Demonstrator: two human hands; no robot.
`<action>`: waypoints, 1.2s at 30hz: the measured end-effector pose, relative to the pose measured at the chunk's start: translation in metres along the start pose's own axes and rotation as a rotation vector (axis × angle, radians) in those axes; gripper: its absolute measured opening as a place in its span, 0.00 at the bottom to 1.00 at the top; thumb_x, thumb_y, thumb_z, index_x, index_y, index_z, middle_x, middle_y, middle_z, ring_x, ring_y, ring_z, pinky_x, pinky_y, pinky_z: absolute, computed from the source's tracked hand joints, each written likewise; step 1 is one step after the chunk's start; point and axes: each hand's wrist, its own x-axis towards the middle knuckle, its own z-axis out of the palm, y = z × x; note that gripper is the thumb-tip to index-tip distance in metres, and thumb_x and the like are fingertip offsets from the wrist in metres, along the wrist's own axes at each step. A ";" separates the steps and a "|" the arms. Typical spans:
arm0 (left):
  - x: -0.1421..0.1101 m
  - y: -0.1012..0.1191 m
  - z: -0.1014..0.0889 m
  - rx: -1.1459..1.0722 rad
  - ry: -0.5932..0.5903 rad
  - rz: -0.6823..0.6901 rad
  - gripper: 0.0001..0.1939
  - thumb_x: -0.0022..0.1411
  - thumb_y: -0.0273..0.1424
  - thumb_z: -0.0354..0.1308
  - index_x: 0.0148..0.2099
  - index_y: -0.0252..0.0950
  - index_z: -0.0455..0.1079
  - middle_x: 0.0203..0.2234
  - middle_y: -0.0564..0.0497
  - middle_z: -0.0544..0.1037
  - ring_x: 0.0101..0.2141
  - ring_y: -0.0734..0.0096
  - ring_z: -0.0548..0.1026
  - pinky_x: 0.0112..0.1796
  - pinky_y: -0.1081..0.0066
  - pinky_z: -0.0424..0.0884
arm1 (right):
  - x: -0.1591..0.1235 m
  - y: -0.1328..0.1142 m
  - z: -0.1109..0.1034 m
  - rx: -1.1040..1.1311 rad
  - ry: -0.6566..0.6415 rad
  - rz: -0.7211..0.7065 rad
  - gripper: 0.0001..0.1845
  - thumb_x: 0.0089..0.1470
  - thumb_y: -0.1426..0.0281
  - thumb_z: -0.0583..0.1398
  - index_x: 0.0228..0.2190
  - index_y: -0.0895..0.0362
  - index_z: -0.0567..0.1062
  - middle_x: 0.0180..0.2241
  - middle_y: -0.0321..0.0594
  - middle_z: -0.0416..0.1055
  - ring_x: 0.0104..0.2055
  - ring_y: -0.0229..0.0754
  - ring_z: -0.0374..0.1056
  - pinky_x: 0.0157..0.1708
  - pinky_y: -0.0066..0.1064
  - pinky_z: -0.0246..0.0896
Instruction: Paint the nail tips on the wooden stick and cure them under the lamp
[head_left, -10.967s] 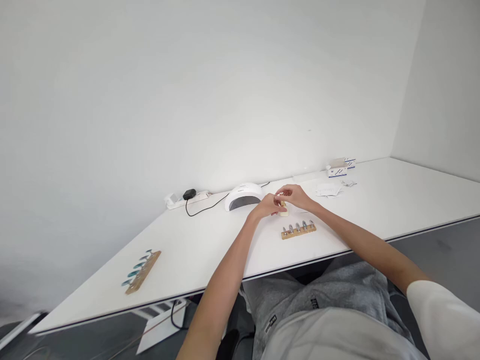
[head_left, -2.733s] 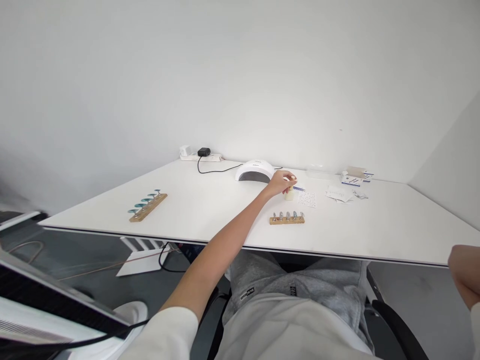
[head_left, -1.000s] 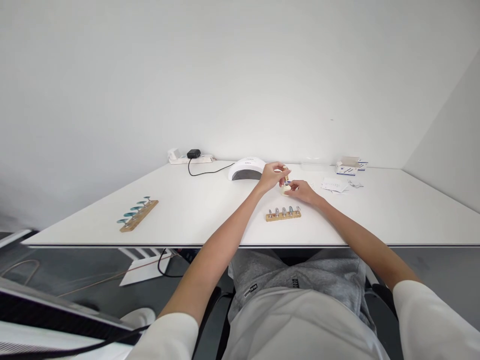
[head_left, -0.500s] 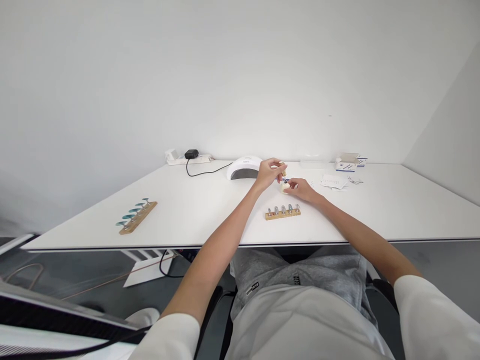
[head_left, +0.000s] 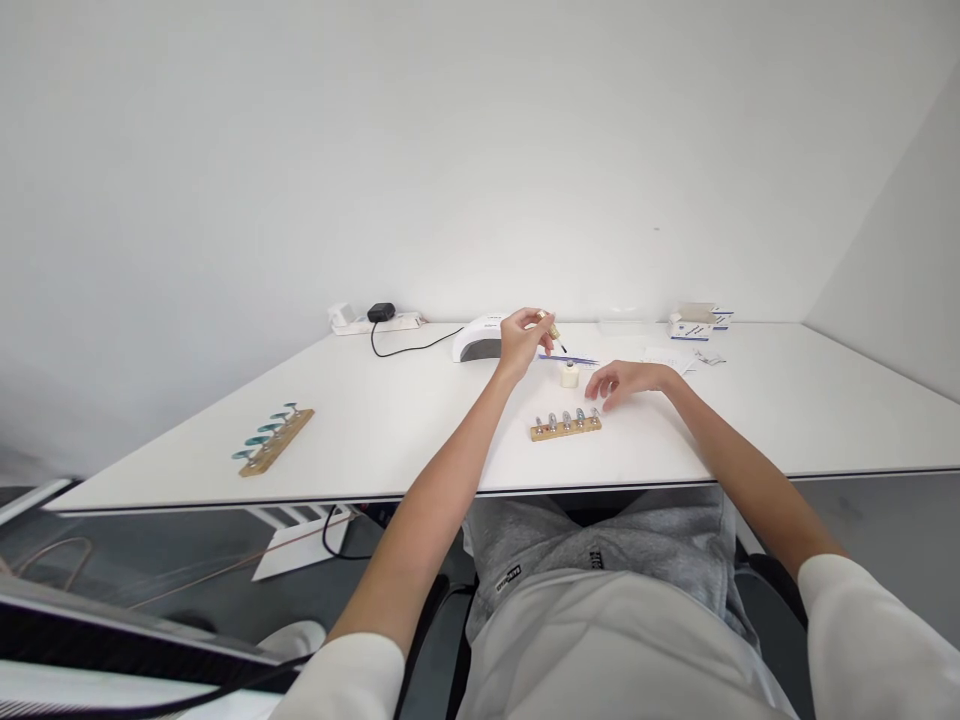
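My left hand (head_left: 523, 342) is closed on the gold cap of a nail polish brush (head_left: 551, 328), its dark bristle tip pointing down to the right. Just below that tip the cream nail polish bottle (head_left: 570, 376) stands uncapped and upright on the table. My right hand (head_left: 621, 382) is off the bottle to its right, fingers apart and curved, with nothing in them. In front of the bottle lies a wooden nail stand (head_left: 566, 430) bearing several silvery false nails on small posts. The right fingertips hover close to its right end.
A white nail lamp (head_left: 478, 338) stands behind my left hand. Blue thin sticks (head_left: 570, 359), paper sheets (head_left: 670, 358) and small boxes (head_left: 691, 326) lie farther right. Another stand with teal nails (head_left: 276, 442) sits at left. Behind it are a power strip (head_left: 386, 324) and black adapter (head_left: 381, 312).
My left hand has drawn the brush out of the bottle and moved it up and left. My right hand has let go of the bottle and moved right, nearer the front nail stand.
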 end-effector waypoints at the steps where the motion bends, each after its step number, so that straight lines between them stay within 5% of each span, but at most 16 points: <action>1: 0.000 0.001 -0.001 -0.007 0.023 -0.007 0.18 0.49 0.41 0.68 0.32 0.33 0.67 0.20 0.54 0.74 0.14 0.79 0.68 0.17 0.75 0.66 | 0.000 -0.002 0.002 -0.022 -0.053 0.000 0.24 0.36 0.62 0.70 0.39 0.54 0.80 0.42 0.41 0.76 0.40 0.43 0.67 0.41 0.33 0.62; 6: 0.002 0.001 -0.004 -0.073 0.039 -0.040 0.19 0.51 0.41 0.68 0.31 0.33 0.66 0.21 0.53 0.74 0.14 0.80 0.68 0.18 0.74 0.66 | 0.006 -0.009 0.016 -0.092 -0.104 -0.001 0.30 0.30 0.60 0.72 0.41 0.50 0.80 0.42 0.39 0.74 0.40 0.43 0.65 0.39 0.32 0.61; 19: -0.002 0.002 -0.002 -0.086 -0.103 -0.108 0.20 0.49 0.42 0.68 0.29 0.33 0.66 0.21 0.52 0.74 0.15 0.81 0.67 0.17 0.76 0.63 | 0.020 -0.004 0.028 0.001 0.065 -0.034 0.18 0.35 0.59 0.70 0.29 0.56 0.80 0.25 0.34 0.69 0.29 0.37 0.59 0.29 0.30 0.53; 36: -0.016 0.006 0.006 0.042 -0.349 -0.258 0.20 0.45 0.38 0.73 0.28 0.31 0.67 0.15 0.54 0.69 0.12 0.82 0.62 0.15 0.74 0.55 | 0.026 0.000 0.034 0.176 0.165 -0.014 0.18 0.34 0.60 0.71 0.26 0.59 0.75 0.24 0.34 0.69 0.29 0.37 0.63 0.32 0.31 0.57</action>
